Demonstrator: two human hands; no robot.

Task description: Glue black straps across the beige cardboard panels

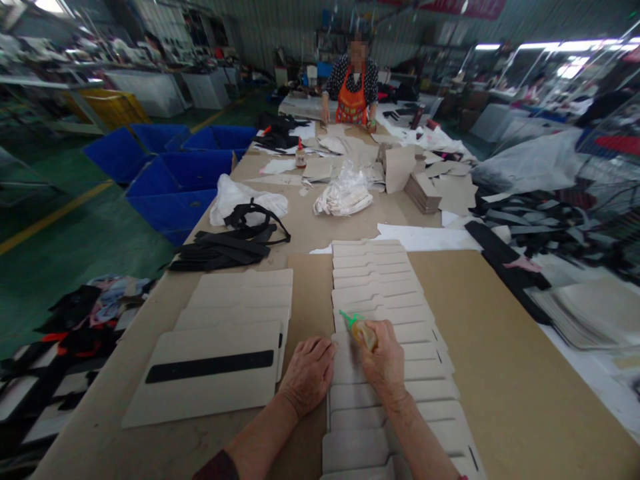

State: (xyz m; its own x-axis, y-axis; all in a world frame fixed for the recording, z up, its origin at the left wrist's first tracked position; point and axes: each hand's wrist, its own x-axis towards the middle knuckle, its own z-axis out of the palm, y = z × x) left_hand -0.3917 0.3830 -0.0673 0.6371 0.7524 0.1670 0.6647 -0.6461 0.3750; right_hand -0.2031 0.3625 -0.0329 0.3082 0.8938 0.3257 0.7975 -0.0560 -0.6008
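A long overlapping row of beige card panels runs away from me down the middle of the table. My right hand is wrapped round a small yellowish squeeze bottle, which looks like a glue bottle. Its green tip points left and away, just over one panel. My left hand lies flat with fingers extended, fingertips at the left edge of the row, holding nothing visible. To its left rests a short stack of larger beige panels; a black strip lies across the top one.
Black straps and a bagged white bundle lie farther up the table. Stacked card pieces stand right of the bundle. Blue bins are on the floor at left. A co-worker in an orange apron stands at the far end.
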